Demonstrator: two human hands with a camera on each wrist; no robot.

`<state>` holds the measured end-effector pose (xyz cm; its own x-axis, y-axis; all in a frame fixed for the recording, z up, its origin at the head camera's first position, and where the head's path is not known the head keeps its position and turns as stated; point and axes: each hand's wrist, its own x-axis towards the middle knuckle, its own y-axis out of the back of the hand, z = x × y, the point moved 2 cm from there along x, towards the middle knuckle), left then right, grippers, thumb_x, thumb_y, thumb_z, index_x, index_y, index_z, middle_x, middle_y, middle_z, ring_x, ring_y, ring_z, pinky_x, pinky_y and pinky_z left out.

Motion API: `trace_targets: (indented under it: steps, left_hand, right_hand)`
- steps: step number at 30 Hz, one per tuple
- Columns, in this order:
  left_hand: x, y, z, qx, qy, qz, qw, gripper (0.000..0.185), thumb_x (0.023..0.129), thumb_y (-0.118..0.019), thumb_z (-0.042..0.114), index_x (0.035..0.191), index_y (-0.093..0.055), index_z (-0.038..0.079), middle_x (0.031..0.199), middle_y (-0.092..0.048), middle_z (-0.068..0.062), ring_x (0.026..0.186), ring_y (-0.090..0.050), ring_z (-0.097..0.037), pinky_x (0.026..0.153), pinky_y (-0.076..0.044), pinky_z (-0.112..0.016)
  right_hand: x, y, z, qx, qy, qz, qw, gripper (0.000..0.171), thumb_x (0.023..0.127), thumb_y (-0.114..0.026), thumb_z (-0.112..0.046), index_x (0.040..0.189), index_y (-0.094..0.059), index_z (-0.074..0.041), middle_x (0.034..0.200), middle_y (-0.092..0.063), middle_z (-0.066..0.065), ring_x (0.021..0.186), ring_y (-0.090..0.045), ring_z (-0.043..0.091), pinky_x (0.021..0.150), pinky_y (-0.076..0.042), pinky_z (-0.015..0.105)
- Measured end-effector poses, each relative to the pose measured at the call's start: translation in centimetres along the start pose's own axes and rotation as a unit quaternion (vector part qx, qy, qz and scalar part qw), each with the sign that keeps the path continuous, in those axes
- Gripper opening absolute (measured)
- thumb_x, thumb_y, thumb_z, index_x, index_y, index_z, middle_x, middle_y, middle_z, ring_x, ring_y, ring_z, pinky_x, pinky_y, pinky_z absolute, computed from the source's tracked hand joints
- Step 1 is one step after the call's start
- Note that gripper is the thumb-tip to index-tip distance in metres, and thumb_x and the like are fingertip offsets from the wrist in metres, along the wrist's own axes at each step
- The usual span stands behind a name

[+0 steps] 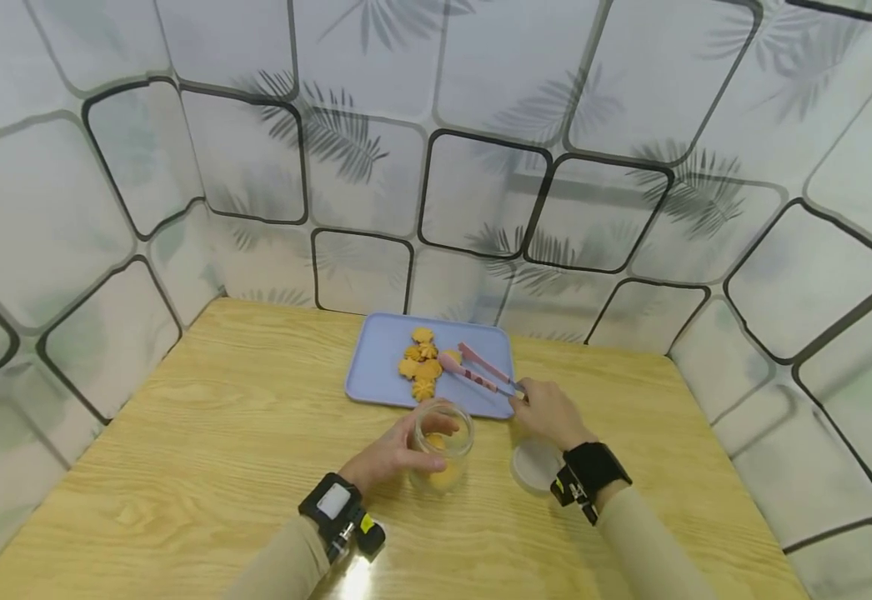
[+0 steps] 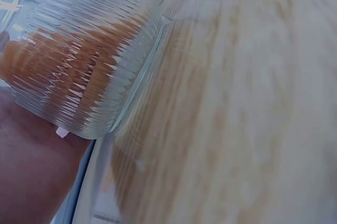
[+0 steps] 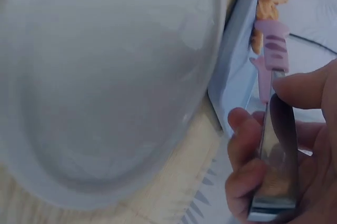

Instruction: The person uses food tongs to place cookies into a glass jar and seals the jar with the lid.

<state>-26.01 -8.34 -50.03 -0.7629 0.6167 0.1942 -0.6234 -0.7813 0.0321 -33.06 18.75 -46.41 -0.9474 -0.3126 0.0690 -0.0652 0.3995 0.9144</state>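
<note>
Ribbed glass jar point(image 1: 443, 446), on the bench before the blue tray point(image 1: 376, 367): we judge it rigid, breakable, slippery; we wrap our left hand point(image 1: 391, 454) round its wall. Right hand point(image 1: 548, 412) fingers pinch tongs point(image 1: 477, 371) over brittle biscuits point(image 1: 421, 362)

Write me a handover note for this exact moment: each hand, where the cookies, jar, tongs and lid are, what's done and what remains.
Left hand: holds the ribbed glass jar upright on the wooden table.
Right hand: holds the pink-tipped tongs by the metal end; tips lie apart over the blue tray, nothing between them.
Lid: off, lying on the table under the right wrist.
Done: some orange cookies already in the jar.
Left: a cluster of flower-shaped cookies on the tray; jar not yet closed.
</note>
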Motion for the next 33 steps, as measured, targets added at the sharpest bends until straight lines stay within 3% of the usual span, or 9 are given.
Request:
trace_targets:
  steps: [7, 11, 13, 19, 24, 27, 31, 33]
  left_hand:
    - [0.1, -0.1, -0.1, -0.007, -0.001, -0.001, 1.0, 0.08, 0.088, -0.077, 0.024, 0.155, -0.034, 0.017, 0.145, -0.051, -0.023, 0.139, -0.044, -0.036, 0.112, -0.034, -0.052]
    - [0.1, 0.0, -0.2, -0.009, -0.007, -0.002, 0.9999, 0.081, 0.087, -0.078, 0.023, 0.155, -0.034, 0.015, 0.146, -0.05, -0.026, 0.139, -0.043, -0.038, 0.112, -0.036, -0.051]
    - [0.2, 0.0, -0.2, -0.014, -0.007, -0.003, 0.9999, 0.08, 0.087, -0.078, 0.023, 0.155, -0.034, 0.015, 0.146, -0.048, -0.027, 0.139, -0.042, -0.038, 0.111, -0.037, -0.051]
    - [0.1, -0.2, -0.1, -0.018, 0.002, -0.005, 0.9998, 0.08, 0.088, -0.077, 0.025, 0.155, -0.034, 0.017, 0.147, -0.047, -0.025, 0.139, -0.041, -0.037, 0.112, -0.036, -0.052]
    - [0.1, -0.3, -0.1, -0.017, 0.006, -0.007, 0.9998, 0.079, 0.088, -0.077, 0.023, 0.155, -0.035, 0.017, 0.148, -0.046, -0.027, 0.14, -0.041, -0.037, 0.113, -0.034, -0.055]
    - [-0.1, -0.2, -0.2, -0.018, 0.012, -0.007, 0.9997, 0.078, 0.089, -0.076, 0.023, 0.155, -0.035, 0.018, 0.149, -0.044, -0.028, 0.141, -0.04, -0.037, 0.111, -0.036, -0.053]
    - [-0.1, -0.1, -0.2, -0.019, 0.012, -0.008, 0.9997, 0.078, 0.089, -0.075, 0.023, 0.155, -0.034, 0.019, 0.149, -0.043, -0.029, 0.141, -0.04, -0.037, 0.11, -0.038, -0.05]
    - [-0.1, -0.1, -0.2, -0.019, 0.008, -0.009, 0.9997, 0.078, 0.089, -0.075, 0.023, 0.156, -0.034, 0.018, 0.149, -0.043, -0.029, 0.141, -0.04, -0.038, 0.109, -0.039, -0.048]
  right_hand:
    - [1.0, 0.2, 0.9, 0.013, 0.004, -0.015, 1.0, 0.026, 0.098, -0.06, -0.02, 0.109, -0.07, 0.001, 0.068, -0.052, 0.004, 0.057, -0.043, 0.015, 0.055, -0.031, 0.029]
    - [0.6, -0.1, 1.2, 0.017, 0.003, -0.001, 1.0, 0.019, 0.099, -0.06, -0.016, 0.103, -0.073, -0.003, 0.063, -0.045, 0.001, 0.053, -0.037, 0.014, 0.053, -0.028, 0.028]
    - [0.4, -0.1, 1.3, 0.019, 0.006, 0.014, 1.0, 0.018, 0.099, -0.06, -0.015, 0.099, -0.074, -0.003, 0.062, -0.046, 0.003, 0.053, -0.037, 0.014, 0.053, -0.028, 0.028]
    - [-1.0, -0.4, 1.6, 0.013, 0.018, 0.038, 0.999, 0.022, 0.099, -0.061, -0.015, 0.107, -0.077, -0.002, 0.069, -0.059, 0.003, 0.054, -0.041, 0.013, 0.054, -0.03, 0.027]
    - [-2.9, 0.0, 1.4, 0.024, 0.038, 0.047, 0.998, 0.015, 0.099, -0.064, -0.013, 0.094, -0.074, -0.005, 0.062, -0.049, -0.003, 0.052, -0.036, 0.008, 0.051, -0.026, 0.022]
    - [-4.3, 0.5, 0.6, 0.037, 0.052, 0.059, 0.996, 0.014, 0.1, -0.064, -0.013, 0.1, -0.075, -0.004, 0.064, -0.054, -0.004, 0.053, -0.037, 0.006, 0.051, -0.027, 0.022]
    - [-6.2, 1.6, -0.7, 0.053, 0.081, 0.083, 0.992, 0.017, 0.101, -0.064, -0.013, 0.109, -0.076, -0.004, 0.08, -0.072, 0.003, 0.058, -0.05, 0.004, 0.056, -0.038, 0.023]
    - [-7.2, 2.3, -1.3, 0.065, 0.097, 0.1, 0.988, 0.018, 0.1, -0.065, -0.013, 0.111, -0.076, -0.005, 0.082, -0.074, 0.006, 0.056, -0.048, 0.001, 0.055, -0.038, 0.022]
